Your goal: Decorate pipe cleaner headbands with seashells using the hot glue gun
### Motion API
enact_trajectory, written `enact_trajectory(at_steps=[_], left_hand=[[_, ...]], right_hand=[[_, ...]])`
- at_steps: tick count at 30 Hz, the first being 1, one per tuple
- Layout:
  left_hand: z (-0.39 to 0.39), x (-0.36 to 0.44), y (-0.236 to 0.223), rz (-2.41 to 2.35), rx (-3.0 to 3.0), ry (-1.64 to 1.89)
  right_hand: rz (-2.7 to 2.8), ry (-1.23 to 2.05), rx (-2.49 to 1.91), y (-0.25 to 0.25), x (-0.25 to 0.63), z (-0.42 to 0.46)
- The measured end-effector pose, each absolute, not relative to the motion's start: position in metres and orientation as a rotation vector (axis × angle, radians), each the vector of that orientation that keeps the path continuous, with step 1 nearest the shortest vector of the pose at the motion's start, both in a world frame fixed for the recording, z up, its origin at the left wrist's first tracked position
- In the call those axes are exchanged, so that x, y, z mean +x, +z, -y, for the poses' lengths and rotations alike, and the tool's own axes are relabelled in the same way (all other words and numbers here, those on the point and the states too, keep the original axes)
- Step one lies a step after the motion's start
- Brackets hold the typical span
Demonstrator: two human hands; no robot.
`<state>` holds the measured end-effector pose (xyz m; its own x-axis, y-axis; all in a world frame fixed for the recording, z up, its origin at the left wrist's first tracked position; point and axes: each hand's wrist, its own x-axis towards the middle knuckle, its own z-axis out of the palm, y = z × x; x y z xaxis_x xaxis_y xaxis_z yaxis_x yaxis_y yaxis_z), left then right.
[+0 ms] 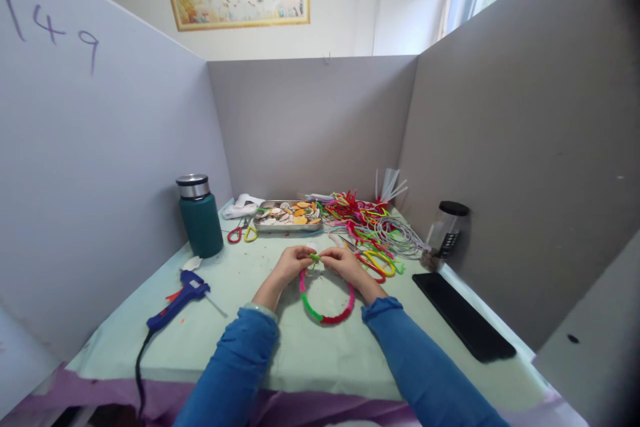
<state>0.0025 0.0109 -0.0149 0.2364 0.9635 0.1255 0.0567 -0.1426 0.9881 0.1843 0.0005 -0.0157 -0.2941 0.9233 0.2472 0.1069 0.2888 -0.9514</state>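
My left hand (297,263) and my right hand (343,263) meet over the middle of the table, fingertips pinched together on a small green pipe cleaner (315,258). Below them lies a ring wrapped in fuzzy pipe cleaners (336,319), with pink, green and red sections. Its upper part runs up beneath my fingers, so I cannot tell how the green piece joins it. Just right of my right hand lie scissors with red and yellow handles (379,264).
A blue glue gun (177,300) with a trailing cord and a green bottle (201,223) stand left. Behind are a metal tray of small pieces (289,227), more scissors (242,234) and heaped pipe cleaners (357,210). A black phone-like slab (463,317) and a clear jar (445,233) are right.
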Motion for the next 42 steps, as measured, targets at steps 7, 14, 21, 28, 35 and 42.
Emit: enact_trajectory(at_steps=[7, 14, 21, 28, 35, 42], left_hand=[[-0.0131, 0.0004, -0.0165, -1.028, 1.556, 1.145], [-0.0176, 0.001, -0.0234, -1.046, 1.617, 1.155], [-0.0161, 0.0023, -0.0232, -1.121, 1.697, 1.154], [-0.0117, 0.0025, -0.0178, -1.037, 1.773, 1.133], [-0.0105, 0.0036, -0.0178, -1.088, 1.823, 1.142], [-0.0083, 0.0039, -0.0164, -1.202, 1.958, 1.131]], right_hand=[[1.643, 1.123, -0.952, -0.0194, 0.1843, -0.0038], [1.669, 1.106, -0.953, -0.0184, 0.184, -0.0026], [1.678, 1.098, -0.956, -0.017, 0.1828, -0.0005], [1.667, 1.111, -0.944, -0.018, 0.1829, -0.0013], [1.672, 1.121, -0.936, -0.0203, 0.1829, -0.0036], [1.668, 1.108, -0.94, -0.0222, 0.1827, -0.0048]])
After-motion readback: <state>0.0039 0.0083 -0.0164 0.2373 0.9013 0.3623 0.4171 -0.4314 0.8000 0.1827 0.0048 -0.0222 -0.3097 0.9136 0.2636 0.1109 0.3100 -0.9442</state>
